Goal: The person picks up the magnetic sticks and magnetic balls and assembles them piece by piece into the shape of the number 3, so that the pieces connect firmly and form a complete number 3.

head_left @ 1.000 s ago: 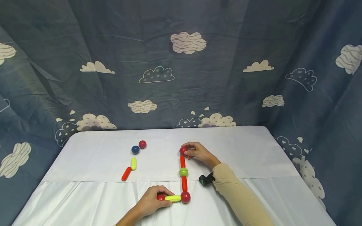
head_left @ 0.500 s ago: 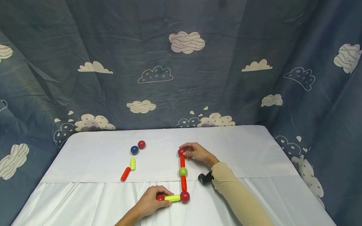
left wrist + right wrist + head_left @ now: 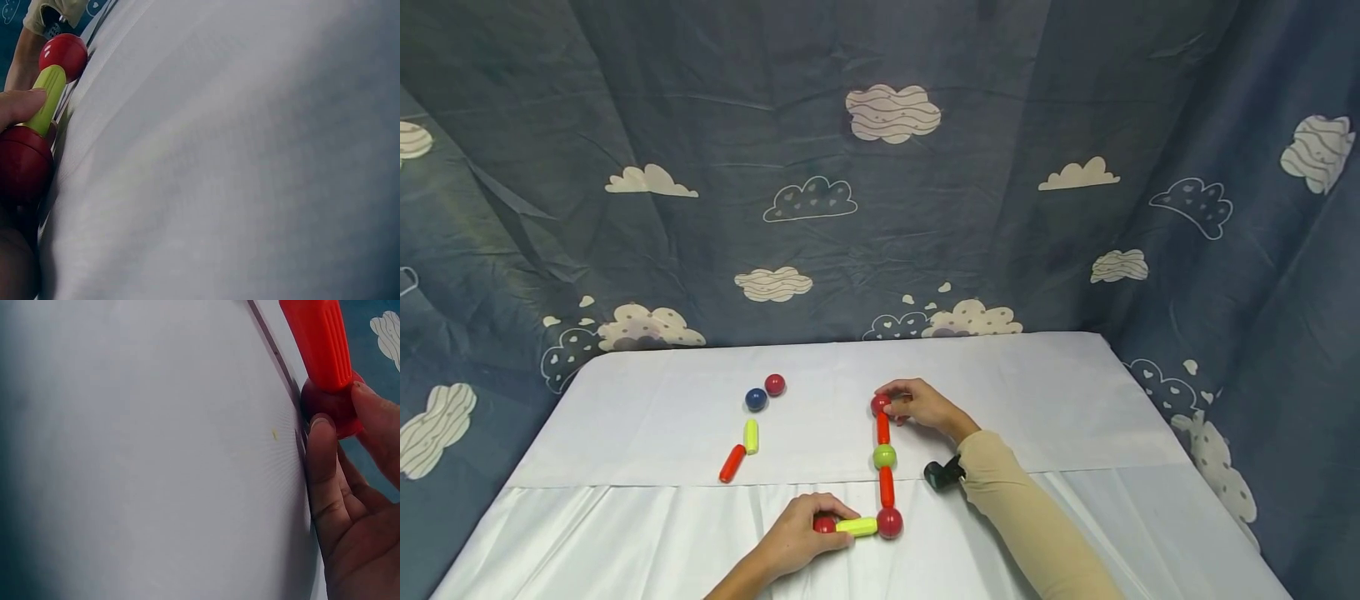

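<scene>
Your two hands are well apart on the desk (image 3: 1037,383), each closed on one end of an L-shaped chain of balls and rods. Your left hand (image 3: 797,537), by the near edge, pinches the yellow rod (image 3: 857,527) where it meets the end ball (image 3: 824,524); the left wrist view shows your thumb lying across the rod. That rod runs toward the right edge to the corner ball (image 3: 890,523), a red one. From there the chain heads for the far edge: near rod (image 3: 887,487), green ball (image 3: 884,457), far rod (image 3: 883,429), then the red top ball (image 3: 879,405). Your right hand (image 3: 928,408) grips the top ball between thumb and fingers. A black device (image 3: 943,473) sits at the cuff of your beige sleeve (image 3: 1037,525).

Toward the far left corner you have a blue ball (image 3: 756,400) just beside a spare red ball (image 3: 775,384). Nearer you lie a spare yellow rod (image 3: 751,436) and a slanted spare red rod (image 3: 732,463), their ends close together. A cloud-print curtain (image 3: 955,225) hangs behind the far edge.
</scene>
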The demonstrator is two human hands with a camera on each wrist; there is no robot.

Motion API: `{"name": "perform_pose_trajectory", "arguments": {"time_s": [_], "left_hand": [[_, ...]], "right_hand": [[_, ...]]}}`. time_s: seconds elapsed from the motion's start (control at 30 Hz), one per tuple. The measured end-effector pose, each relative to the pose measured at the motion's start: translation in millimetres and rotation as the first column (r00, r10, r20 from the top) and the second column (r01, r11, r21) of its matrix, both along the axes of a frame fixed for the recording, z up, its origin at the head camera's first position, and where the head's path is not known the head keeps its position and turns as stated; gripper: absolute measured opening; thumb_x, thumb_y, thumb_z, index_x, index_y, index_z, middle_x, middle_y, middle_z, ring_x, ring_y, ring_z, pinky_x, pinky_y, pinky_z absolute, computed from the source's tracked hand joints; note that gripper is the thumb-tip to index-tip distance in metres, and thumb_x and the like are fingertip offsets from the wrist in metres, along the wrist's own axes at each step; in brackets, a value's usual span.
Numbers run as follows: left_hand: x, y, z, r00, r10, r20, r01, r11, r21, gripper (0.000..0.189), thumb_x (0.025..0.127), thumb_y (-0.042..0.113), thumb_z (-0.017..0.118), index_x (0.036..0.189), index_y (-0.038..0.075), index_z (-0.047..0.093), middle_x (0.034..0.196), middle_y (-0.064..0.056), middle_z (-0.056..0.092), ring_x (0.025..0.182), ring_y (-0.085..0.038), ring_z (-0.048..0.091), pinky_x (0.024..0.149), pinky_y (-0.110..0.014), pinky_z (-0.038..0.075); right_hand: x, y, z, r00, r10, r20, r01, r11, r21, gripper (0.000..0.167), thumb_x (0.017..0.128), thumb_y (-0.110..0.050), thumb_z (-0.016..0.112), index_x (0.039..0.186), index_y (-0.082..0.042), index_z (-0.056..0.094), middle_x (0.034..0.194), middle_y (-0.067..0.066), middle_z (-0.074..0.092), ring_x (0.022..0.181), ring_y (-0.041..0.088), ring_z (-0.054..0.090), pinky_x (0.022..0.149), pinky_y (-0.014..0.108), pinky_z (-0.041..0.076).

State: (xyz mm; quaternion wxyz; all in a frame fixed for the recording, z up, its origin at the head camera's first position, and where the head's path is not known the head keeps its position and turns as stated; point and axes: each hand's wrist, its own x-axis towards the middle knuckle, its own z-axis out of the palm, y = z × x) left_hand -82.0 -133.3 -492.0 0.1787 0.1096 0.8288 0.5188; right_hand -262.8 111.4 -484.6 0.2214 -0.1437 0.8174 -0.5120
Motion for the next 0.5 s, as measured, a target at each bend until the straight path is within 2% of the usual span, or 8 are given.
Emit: {"name": "perform_pose_trajectory", "arguments": {"time_s": [0.27, 0.5], "left_hand": [[-0.3, 0.7, 0.9, 1.000, 0.001, 0.008, -0.001, 1.000, -0.010, 0.023, 0.088, 0.012, 0.084, 0.110, 0.008, 0.080, 0.110, -0.005, 0.075, 0.099, -0.014, 0.057, 0.086, -0.021, 0.043], [0.1, 1.6, -0.4, 1.000, 0.011, 0.009, -0.011, 1.000, -0.004, 0.023, 0.087, 0.011, 0.084, 0.109, 0.008, 0.080, 0.111, -0.005, 0.076, 0.099, -0.014, 0.057, 0.086, -0.020, 0.043]], "right_hand": [[2.8, -0.2, 0.7, 1.000, -0.019, -0.017, 0.019, 1.000, 0.016, 0.034, 0.102, -0.002, 0.064, 0.136, 0.003, 0.066, 0.135, 0.022, 0.065, 0.098, 0.019, 0.065, 0.086, 0.027, 0.060], [3.6, -1.0, 2.3, 1.000, -0.025, -0.018, 0.025, 1.000, 0.015, 0.039, 0.099, 0.001, 0.067, 0.138, 0.002, 0.065, 0.133, 0.023, 0.066, 0.091, 0.017, 0.065, 0.083, 0.027, 0.060]]}}
